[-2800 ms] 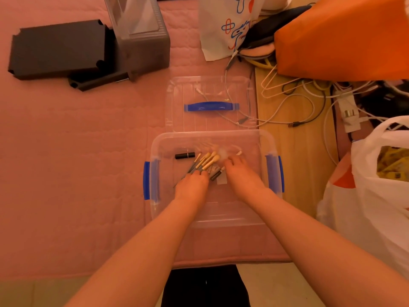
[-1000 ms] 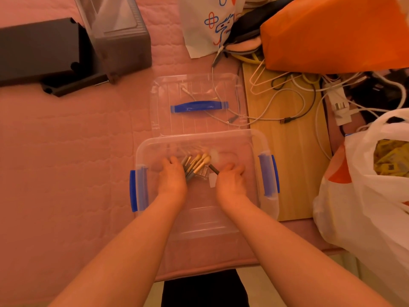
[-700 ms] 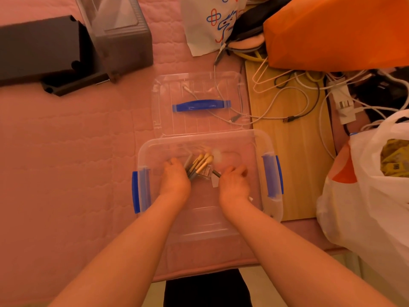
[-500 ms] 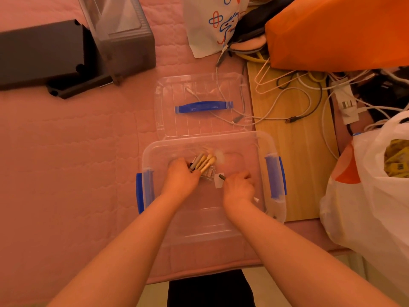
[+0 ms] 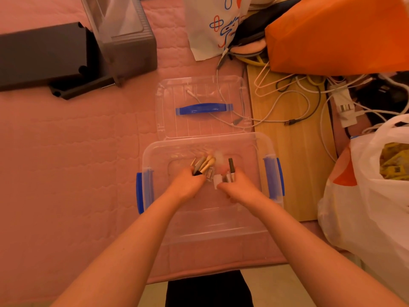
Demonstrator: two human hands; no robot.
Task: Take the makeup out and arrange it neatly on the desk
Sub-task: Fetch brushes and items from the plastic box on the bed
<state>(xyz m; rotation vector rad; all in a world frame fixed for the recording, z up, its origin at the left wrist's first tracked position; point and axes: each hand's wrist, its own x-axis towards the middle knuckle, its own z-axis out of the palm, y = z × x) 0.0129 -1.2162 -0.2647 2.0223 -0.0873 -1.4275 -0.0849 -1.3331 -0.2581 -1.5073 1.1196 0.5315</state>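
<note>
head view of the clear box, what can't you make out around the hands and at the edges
All in the head view:
1. Brushes: the left hand grips them and covers their lower ends, so the count is unclear.
2. Small pale pieces between the hands: blurred, too small to identify.
3. Right hand: its curled fingers hide anything held besides the dark tube.
4. White bag: cut off by the right edge.

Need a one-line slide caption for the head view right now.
Inside the clear bin, the left hand grips a brush bundle while the right hand holds a dark tube.
</note>
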